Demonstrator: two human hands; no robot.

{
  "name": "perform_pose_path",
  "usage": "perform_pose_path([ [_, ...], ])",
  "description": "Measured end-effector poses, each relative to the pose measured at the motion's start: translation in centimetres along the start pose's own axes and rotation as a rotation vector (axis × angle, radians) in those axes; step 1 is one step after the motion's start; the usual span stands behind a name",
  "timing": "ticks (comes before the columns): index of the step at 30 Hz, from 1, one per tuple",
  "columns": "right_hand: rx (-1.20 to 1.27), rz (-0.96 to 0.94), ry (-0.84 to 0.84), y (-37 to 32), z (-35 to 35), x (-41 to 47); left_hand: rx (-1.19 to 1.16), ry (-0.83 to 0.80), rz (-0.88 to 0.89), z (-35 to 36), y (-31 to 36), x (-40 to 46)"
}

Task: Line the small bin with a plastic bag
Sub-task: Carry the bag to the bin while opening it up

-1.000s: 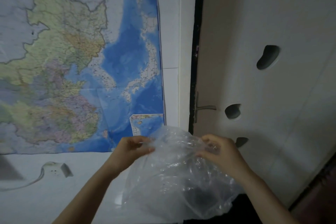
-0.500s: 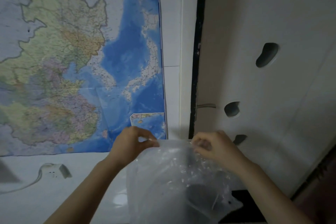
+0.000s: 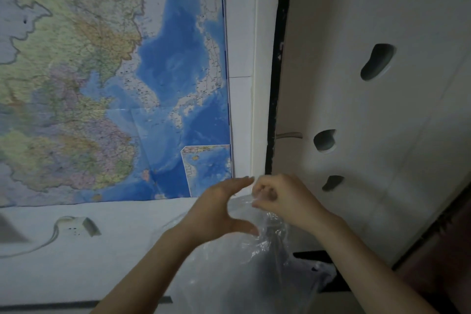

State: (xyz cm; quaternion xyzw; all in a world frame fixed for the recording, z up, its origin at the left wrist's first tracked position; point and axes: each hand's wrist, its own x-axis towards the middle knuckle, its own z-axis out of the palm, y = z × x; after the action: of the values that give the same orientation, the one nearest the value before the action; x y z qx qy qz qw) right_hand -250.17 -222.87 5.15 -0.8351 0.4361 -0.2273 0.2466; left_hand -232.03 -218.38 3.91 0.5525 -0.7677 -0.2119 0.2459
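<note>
A clear, crinkled plastic bag (image 3: 244,270) hangs in front of me at the lower middle of the head view. My right hand (image 3: 283,199) pinches the bag's top edge between fingers and thumb. Just to its left, my left hand (image 3: 219,211) is spread, fingers and thumb apart, the thumb touching the bag's side without gripping it. A dark shape (image 3: 316,260) shows behind and below the bag; I cannot tell whether it is the small bin.
A large wall map (image 3: 114,79) covers the left wall. Below it a white socket with a cable (image 3: 76,227) is fixed to the wall. A pale door (image 3: 369,109) with dark cut-outs and a metal handle (image 3: 289,134) stands on the right.
My left hand let go of the bag's top edge and opened. My right hand moved left toward it, bunching the bag's mouth, and the bag now hangs narrower.
</note>
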Motion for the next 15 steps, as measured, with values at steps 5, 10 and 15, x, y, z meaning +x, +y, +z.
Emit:
perform_pose_path([
  [5, 0.242, 0.005, 0.095, 0.3, -1.3, -1.1, -0.079, 0.170, -0.071, 0.4, 0.3, 1.0],
  [10, 0.387, 0.109, 0.222, 3.7, -2.9, -4.0, -0.340, 0.266, -0.184, -0.3, -1.7, 0.1],
  [15, 0.291, 0.348, 0.262, 8.6, -2.6, -6.4, -0.437, 0.313, -0.221, -0.7, -3.1, -1.1],
])
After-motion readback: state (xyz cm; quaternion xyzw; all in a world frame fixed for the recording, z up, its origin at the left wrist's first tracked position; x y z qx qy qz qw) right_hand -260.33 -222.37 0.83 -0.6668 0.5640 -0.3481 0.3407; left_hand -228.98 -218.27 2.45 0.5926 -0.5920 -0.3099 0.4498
